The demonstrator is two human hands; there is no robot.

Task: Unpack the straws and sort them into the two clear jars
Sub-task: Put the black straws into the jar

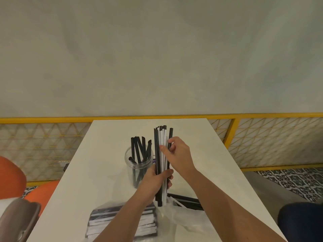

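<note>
The left hand (157,179) grips an upright bundle of black and white straws (161,137) low down, and the right hand (180,154) pinches it higher up from 3 o'clock. A clear jar (128,169) of black straws stands at the bundle's 9 o'clock. On the white table (97,163), wrapped straw packs (120,222) lie at 7 o'clock and a clear plastic bag (185,219) at 5 o'clock.

You have black and white straws (161,154), black ones in the clear jar (138,165), a white bench (218,163), yellow railing (52,120).
</note>
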